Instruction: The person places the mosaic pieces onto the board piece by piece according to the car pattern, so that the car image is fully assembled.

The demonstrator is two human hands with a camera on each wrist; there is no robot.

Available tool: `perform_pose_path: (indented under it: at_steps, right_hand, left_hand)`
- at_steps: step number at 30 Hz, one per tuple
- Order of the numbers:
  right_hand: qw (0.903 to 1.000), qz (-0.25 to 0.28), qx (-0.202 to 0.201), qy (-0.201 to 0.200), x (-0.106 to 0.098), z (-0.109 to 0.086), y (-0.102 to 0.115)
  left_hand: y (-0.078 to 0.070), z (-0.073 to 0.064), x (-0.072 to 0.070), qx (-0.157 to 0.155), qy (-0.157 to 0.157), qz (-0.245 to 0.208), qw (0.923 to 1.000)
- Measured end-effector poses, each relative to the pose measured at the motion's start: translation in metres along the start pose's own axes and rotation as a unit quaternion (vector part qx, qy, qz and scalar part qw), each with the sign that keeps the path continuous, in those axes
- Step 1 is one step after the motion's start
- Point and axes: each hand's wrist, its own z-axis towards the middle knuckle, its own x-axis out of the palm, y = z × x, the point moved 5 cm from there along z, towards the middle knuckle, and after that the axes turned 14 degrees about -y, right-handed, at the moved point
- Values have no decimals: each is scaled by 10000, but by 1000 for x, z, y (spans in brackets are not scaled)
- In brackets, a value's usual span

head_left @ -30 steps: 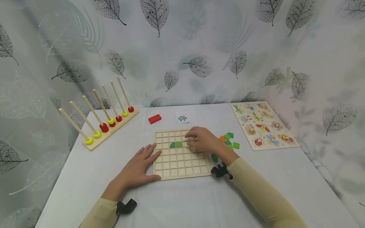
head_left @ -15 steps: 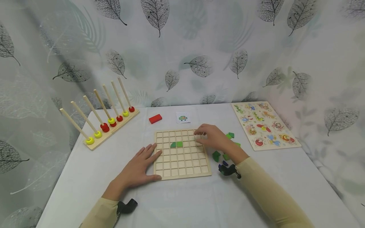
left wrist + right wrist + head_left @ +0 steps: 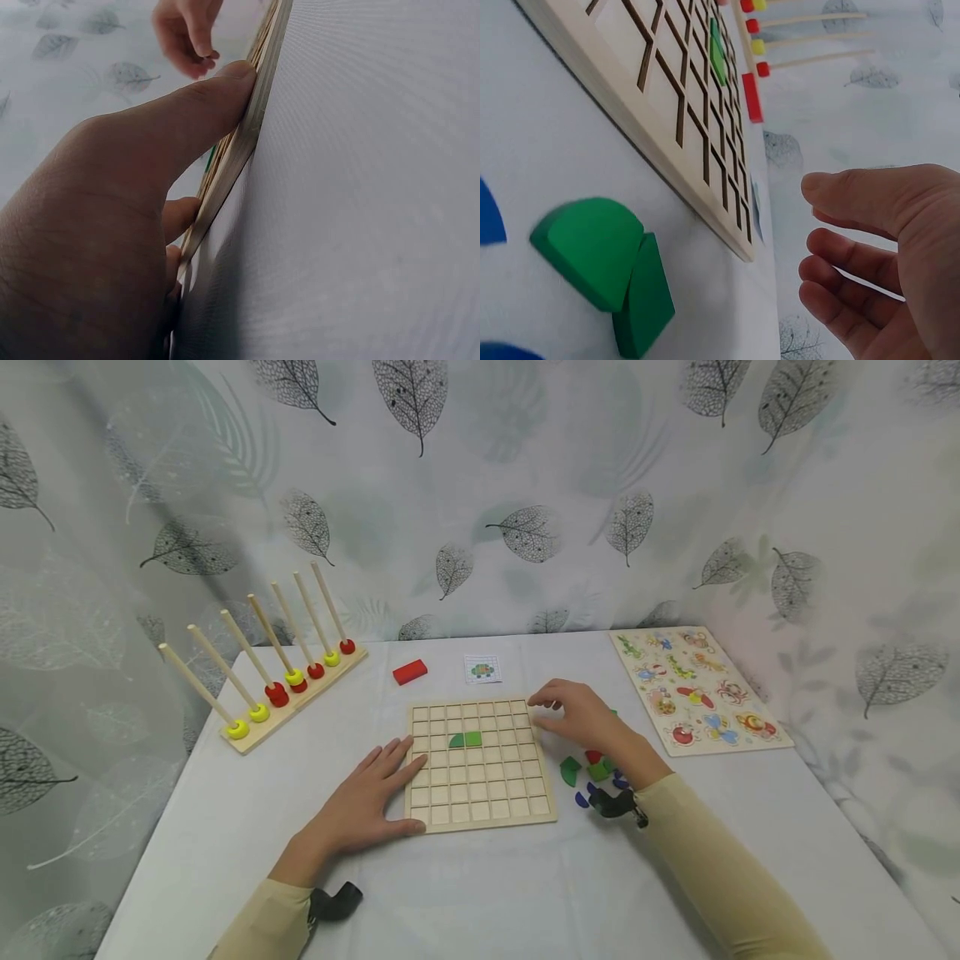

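Note:
My left hand (image 3: 356,814) rests at the left side of a wooden grid board (image 3: 480,793), fingers spread, fingertips on its edge. In the left wrist view the thumb (image 3: 202,105) lies along the board's rim. A green quarter-round piece (image 3: 456,742) and a green square (image 3: 473,739) sit side by side in grid cells. Just past the board's right edge hovers my right hand (image 3: 581,718), its fingers loosely bent. The right wrist view shows nothing between its thumb and fingers. Below it lie green blocks (image 3: 589,251), a red piece (image 3: 593,757) and several blue pieces (image 3: 582,799), partly hidden by the arm.
Behind the board are a red block (image 3: 410,672) and a small card (image 3: 482,669) with a turtle-like pattern. A wooden peg stand (image 3: 322,675) with red and yellow beads is at the back left. A picture puzzle board (image 3: 660,681) lies at the back right.
My right hand has moved right, from above the grid to its right edge, uncovering grid cells and the red and blue pieces. The left hand and the two green pieces on the board stay put.

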Motion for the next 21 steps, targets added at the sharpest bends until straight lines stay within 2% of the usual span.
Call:
perform_pose_path:
  at_steps: [5, 12, 21]
  right_hand:
    - [10000, 15, 44, -56, -7, -3, -6]
    - [9992, -91, 384, -31, -17, -10, -21]
    - [9968, -166, 753, -213, -34, -23, -44]
  left_hand:
    - [-1, 0, -1, -26, 19, -11, 10000]
    - [-2, 0, -2, -37, 51, -11, 10000]
    - [-3, 0, -3, -22, 50, -2, 10000]
